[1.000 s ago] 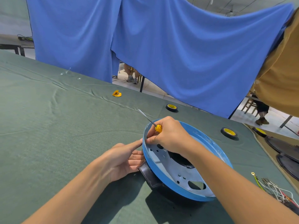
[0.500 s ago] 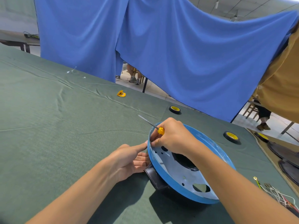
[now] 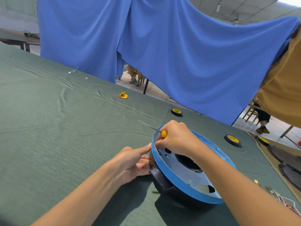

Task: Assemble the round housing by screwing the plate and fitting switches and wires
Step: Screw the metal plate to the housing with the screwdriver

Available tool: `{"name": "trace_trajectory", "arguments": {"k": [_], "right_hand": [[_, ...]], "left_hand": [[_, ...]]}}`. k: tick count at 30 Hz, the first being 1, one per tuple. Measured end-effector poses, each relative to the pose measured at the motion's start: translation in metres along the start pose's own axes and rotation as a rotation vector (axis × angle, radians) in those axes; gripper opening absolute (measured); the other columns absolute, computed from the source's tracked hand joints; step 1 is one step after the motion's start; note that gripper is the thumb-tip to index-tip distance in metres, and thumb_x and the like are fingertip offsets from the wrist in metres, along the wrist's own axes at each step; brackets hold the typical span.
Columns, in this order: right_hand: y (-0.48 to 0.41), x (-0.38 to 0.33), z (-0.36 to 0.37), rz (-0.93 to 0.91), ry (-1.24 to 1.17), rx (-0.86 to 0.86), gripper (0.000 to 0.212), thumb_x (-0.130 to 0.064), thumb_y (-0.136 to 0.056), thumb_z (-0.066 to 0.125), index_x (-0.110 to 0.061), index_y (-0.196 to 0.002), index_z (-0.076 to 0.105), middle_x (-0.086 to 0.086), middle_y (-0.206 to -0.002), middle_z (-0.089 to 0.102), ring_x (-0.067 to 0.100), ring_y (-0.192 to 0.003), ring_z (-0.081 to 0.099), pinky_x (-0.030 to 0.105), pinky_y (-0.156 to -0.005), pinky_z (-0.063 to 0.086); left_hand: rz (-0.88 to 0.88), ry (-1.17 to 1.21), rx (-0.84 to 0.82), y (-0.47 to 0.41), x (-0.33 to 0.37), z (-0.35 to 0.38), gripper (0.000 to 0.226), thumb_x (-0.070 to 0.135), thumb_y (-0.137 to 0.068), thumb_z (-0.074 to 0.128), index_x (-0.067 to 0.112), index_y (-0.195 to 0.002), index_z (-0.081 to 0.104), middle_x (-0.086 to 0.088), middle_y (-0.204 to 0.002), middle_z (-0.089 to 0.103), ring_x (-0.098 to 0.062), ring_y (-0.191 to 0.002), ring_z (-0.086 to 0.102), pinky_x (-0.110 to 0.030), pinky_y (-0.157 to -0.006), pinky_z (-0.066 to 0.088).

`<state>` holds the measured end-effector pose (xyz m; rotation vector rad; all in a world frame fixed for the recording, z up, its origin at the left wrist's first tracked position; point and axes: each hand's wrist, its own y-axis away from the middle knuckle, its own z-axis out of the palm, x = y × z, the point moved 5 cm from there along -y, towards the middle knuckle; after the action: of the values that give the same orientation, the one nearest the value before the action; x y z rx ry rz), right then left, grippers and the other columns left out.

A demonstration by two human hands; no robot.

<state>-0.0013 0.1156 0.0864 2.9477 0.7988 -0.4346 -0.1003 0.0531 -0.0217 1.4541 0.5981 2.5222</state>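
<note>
Here, on the green-clothed counter (image 3: 48,136), the round blue-rimmed housing (image 3: 175,178) is touched by one straight finger of the left hand (image 3: 130,163), while a yellow-handled screwdriver (image 3: 164,133) is gripped in the curled fingers of the right hand (image 3: 177,137).

We take this for an assembly workshop in a large hall. We see a long work table (image 3: 48,128) under green cloth, blue sheets (image 3: 179,54) hung as a screen, and a bare ceiling (image 3: 244,7) with exposed conduit. 3 black rolls with yellow cores (image 3: 176,112) and a bundle of wires (image 3: 276,196) lie on the cloth. Another table (image 3: 14,39) and a wooden chair (image 3: 249,113) stand beyond the screen.
</note>
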Motion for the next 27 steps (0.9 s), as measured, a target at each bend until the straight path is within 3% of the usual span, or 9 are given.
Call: {"name": "trace_trajectory", "arguments": {"k": [3, 4, 7, 10, 15, 22, 27], "right_hand": [[0.0014, -0.0009, -0.0035, -0.08, -0.035, -0.058, 0.011, -0.035, -0.077, 0.08, -0.028, -0.08, 0.073, -0.008, -0.077, 0.069, 0.009, -0.072, 0.063, 0.017, -0.052, 0.049], [0.0023, -0.001, -0.0041, -0.098, -0.05, -0.065, 0.007, -0.032, -0.077, 0.08, -0.029, -0.08, 0.074, -0.01, -0.077, 0.07, 0.008, -0.072, 0.063, 0.015, -0.052, 0.047], [0.0027, 0.0, -0.0006, -0.119, -0.045, -0.037, 0.003, -0.029, -0.079, 0.079, -0.028, -0.079, 0.076, -0.009, -0.078, 0.07, 0.009, -0.074, 0.063, 0.027, -0.064, 0.057], [0.0018, 0.0014, 0.004, -0.104, -0.003, -0.012, 0.014, -0.034, -0.081, 0.074, -0.02, -0.078, 0.073, -0.002, -0.075, 0.069, 0.014, -0.07, 0.066, 0.038, -0.067, 0.06], [0.0043, 0.0015, -0.0012, -0.173, -0.011, -0.003, 0.008, -0.032, -0.08, 0.077, -0.025, -0.081, 0.073, -0.008, -0.079, 0.068, 0.01, -0.074, 0.061, 0.032, -0.066, 0.057], [0.0039, 0.0027, 0.0026, -0.157, 0.045, 0.036, 0.018, -0.039, -0.085, 0.07, -0.021, -0.081, 0.073, 0.001, -0.077, 0.066, 0.019, -0.076, 0.061, 0.045, -0.07, 0.057], [0.0042, 0.0019, -0.0002, -0.207, 0.035, -0.001, 0.005, -0.019, -0.082, 0.072, -0.021, -0.086, 0.075, 0.001, -0.082, 0.071, 0.022, -0.08, 0.064, 0.045, -0.071, 0.058]], "left_hand": [[-0.001, 0.005, 0.002, 0.0007, 0.0005, 0.0008, 0.035, 0.027, -0.078, 0.077, -0.007, -0.074, 0.07, -0.021, -0.072, 0.07, -0.025, -0.054, 0.069, -0.03, -0.049, 0.056], [-0.002, 0.009, 0.001, 0.0008, 0.0004, 0.0011, 0.035, 0.027, -0.077, 0.077, -0.007, -0.07, 0.071, -0.021, -0.071, 0.07, -0.025, -0.053, 0.068, -0.03, -0.049, 0.055], [0.0, 0.007, 0.002, 0.0002, -0.0003, 0.0003, 0.039, 0.027, -0.08, 0.076, -0.001, -0.053, 0.073, -0.019, -0.065, 0.069, -0.022, -0.049, 0.066, -0.028, -0.048, 0.055], [0.0, 0.0, 0.016, 0.0007, -0.0004, -0.0002, 0.039, 0.026, -0.078, 0.077, 0.001, -0.05, 0.072, -0.019, -0.065, 0.069, -0.023, -0.05, 0.067, -0.028, -0.048, 0.055], [-0.01, -0.002, 0.013, 0.0043, 0.0019, 0.0028, 0.033, 0.025, -0.073, 0.079, -0.007, -0.07, 0.07, -0.023, -0.074, 0.071, -0.026, -0.054, 0.069, -0.032, -0.05, 0.058], [-0.011, -0.001, 0.027, 0.0059, 0.0018, 0.0028, 0.032, 0.023, -0.081, 0.076, -0.008, -0.075, 0.069, -0.023, -0.075, 0.071, -0.027, -0.056, 0.07, -0.031, -0.048, 0.056], [-0.018, -0.001, 0.013, 0.0061, 0.0019, 0.0033, 0.034, 0.025, -0.08, 0.076, -0.008, -0.078, 0.069, -0.024, -0.078, 0.071, -0.028, -0.059, 0.07, -0.031, -0.049, 0.057]]}}
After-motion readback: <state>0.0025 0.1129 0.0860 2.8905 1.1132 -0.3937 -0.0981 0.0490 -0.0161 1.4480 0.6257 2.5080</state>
